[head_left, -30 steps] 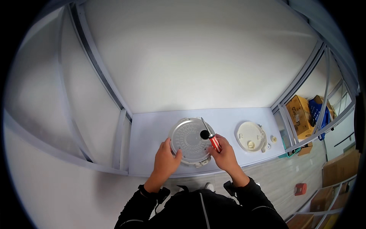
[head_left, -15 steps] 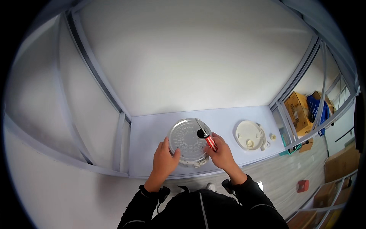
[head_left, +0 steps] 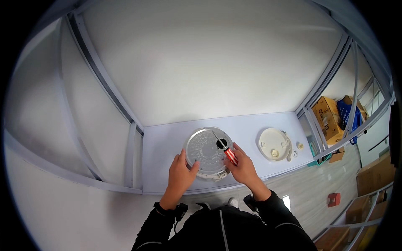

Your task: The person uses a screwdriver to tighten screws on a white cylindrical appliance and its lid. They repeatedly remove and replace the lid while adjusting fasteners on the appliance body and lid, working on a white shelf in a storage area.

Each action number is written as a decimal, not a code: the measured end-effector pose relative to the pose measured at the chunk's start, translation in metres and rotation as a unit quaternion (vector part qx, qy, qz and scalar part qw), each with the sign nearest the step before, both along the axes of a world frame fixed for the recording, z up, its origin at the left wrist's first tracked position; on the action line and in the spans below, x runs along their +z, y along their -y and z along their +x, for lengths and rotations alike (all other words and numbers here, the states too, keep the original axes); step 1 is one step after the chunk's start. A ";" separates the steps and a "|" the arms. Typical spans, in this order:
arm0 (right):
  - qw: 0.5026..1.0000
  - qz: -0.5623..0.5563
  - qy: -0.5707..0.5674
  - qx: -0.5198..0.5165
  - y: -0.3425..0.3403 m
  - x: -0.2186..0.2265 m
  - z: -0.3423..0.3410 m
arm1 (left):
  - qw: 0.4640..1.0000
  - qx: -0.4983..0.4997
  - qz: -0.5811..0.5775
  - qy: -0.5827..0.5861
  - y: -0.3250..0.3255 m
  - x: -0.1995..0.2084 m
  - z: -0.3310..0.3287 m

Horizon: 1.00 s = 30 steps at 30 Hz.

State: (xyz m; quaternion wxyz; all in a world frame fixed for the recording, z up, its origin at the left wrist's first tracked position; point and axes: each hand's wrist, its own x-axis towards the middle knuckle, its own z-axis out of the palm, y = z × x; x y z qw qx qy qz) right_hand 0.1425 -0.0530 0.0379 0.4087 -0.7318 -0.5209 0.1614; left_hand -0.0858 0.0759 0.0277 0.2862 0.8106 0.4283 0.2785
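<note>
A round lid (head_left: 205, 155) with a dotted silvery metal face and a pale rim lies near the table's front edge. My left hand (head_left: 181, 173) grips its left rim, the thumb over the face and the fingers along the side. In my right hand (head_left: 242, 168) is a screwdriver (head_left: 230, 155) with a red-and-white handle, its shaft slanting up and left across the lid. A round black opening (head_left: 221, 144) shows beside the shaft. The right thumb reaches the lid's right edge. A pale latch-like part (head_left: 220, 175) sticks out at the lid's near side.
To the right on the white table (head_left: 163, 138) is a round cream cover (head_left: 273, 141), with two small pale parts (head_left: 300, 145) beside it. A frame post (head_left: 133, 154) borders the left side. Beyond the right end are cardboard boxes (head_left: 328, 119) and a red stool (head_left: 333, 200).
The view has shifted slightly. The screwdriver's shaft has tilted a little to the left over the lid, showing more of the black opening. Both hands keep their places.
</note>
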 end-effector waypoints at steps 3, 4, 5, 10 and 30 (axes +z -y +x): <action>1.000 0.003 0.005 -0.005 0.000 -0.003 0.001 | 1.000 -0.010 -0.008 -0.013 0.000 0.005 -0.001; 1.000 0.001 0.009 -0.009 0.000 -0.003 0.001 | 1.000 -0.014 -0.012 -0.022 0.000 0.007 -0.001; 1.000 -0.002 0.012 -0.013 -0.001 -0.003 0.000 | 1.000 -0.013 -0.012 -0.009 0.000 0.006 -0.001; 1.000 -0.001 -0.017 -0.018 0.000 0.002 -0.005 | 0.999 -0.019 -0.032 0.027 -0.002 0.002 -0.002; 0.998 0.058 -0.006 -0.012 0.002 -0.012 -0.003 | 1.000 -0.025 -0.004 0.008 -0.004 -0.009 0.000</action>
